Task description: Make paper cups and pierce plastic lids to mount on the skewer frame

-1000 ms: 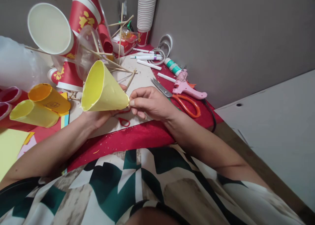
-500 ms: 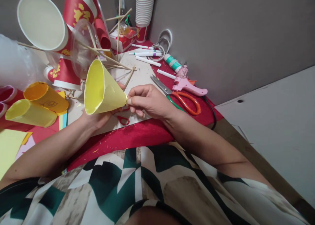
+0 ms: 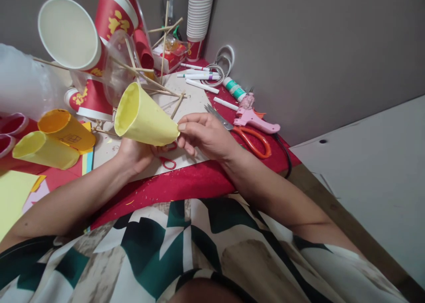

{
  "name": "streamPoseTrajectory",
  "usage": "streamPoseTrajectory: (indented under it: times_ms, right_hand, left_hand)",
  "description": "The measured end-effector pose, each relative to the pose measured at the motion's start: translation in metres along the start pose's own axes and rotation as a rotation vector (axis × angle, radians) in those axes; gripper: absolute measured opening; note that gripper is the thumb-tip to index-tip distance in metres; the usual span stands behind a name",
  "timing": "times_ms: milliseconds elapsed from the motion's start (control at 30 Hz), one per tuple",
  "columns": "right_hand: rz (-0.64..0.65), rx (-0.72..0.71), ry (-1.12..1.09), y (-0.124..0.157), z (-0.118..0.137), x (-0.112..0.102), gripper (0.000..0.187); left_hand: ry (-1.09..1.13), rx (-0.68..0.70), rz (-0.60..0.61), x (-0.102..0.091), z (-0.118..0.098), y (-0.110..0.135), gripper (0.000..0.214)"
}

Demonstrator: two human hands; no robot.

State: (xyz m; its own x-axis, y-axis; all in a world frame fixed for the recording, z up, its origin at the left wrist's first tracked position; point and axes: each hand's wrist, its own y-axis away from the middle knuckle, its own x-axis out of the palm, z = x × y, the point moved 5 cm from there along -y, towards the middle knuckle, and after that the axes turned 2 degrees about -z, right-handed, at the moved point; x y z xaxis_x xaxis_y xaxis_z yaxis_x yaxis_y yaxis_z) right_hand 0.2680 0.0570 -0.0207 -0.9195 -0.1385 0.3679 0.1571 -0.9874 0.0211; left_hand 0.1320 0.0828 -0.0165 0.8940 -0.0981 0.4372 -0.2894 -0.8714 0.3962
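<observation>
A yellow paper cone [image 3: 151, 119] lies tilted between my hands, its wide mouth facing left and its narrow end to the right. My left hand [image 3: 137, 155] supports it from below, with most of the fingers hidden behind the paper. The thumb and fingers of my right hand [image 3: 206, 135] pinch the narrow end. Red-handled small scissors [image 3: 168, 163] lie on the pale board [image 3: 195, 155] just under the cone. Large scissors [image 3: 254, 139] with an orange handle rest beside my right wrist.
Red paper cups [image 3: 114, 24] and wooden sticks [image 3: 166, 90] form a tall structure at the back left. Orange [image 3: 76, 132] and yellow paper tubes [image 3: 49, 152] lie at left. Markers [image 3: 202, 86], a pink glue gun [image 3: 255, 117] and a cup stack [image 3: 201, 11] stand near the wall.
The cone's narrow end has shifted right and the wide mouth shows narrower. My right hand has moved slightly right with it. The whole view has shifted a little.
</observation>
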Motion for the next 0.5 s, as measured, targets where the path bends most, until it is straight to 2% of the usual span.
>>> streamPoseTrajectory:
  times_ms: [267, 400, 500]
  right_hand:
    - [-0.027, 0.05, -0.039, -0.006, -0.005, -0.004, 0.02]
    - [0.003, 0.071, -0.053, -0.007, -0.006, -0.006, 0.019]
    - [0.05, 0.087, -0.068, -0.008, -0.007, -0.005, 0.016]
  left_hand:
    - [-0.032, 0.022, 0.064, -0.007, 0.002, -0.007, 0.022]
    - [-0.057, -0.047, 0.153, -0.005, 0.005, -0.01, 0.03]
    - [-0.044, -0.11, 0.217, -0.003, 0.007, -0.012, 0.027]
